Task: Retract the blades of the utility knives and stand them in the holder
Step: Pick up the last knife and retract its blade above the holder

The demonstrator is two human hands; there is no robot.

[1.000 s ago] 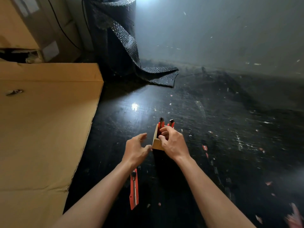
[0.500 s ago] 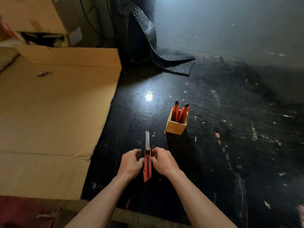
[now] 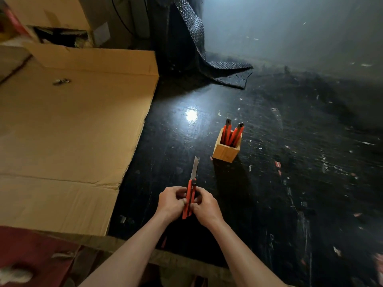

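Note:
I hold an orange utility knife [image 3: 190, 195] between both hands above the dark tabletop, its silver blade extended and pointing away from me. My left hand [image 3: 171, 203] grips the handle's left side and my right hand [image 3: 205, 207] its right side. A small square wooden holder [image 3: 224, 152] stands beyond and to the right of the blade tip. Two orange utility knives [image 3: 232, 133] stand in the holder, black ends up, no blade showing.
A large flat sheet of cardboard [image 3: 68, 129] covers the left of the black tabletop [image 3: 290, 183]. A roll of dark bubble wrap [image 3: 199, 50] stands at the back, one end trailing onto the table. Cardboard boxes [image 3: 47, 15] sit far left.
A second ago my hands were at the holder and the knife lay on the table. Both hands have since drawn back and picked up that knife; its blade now looks slightly shorter.

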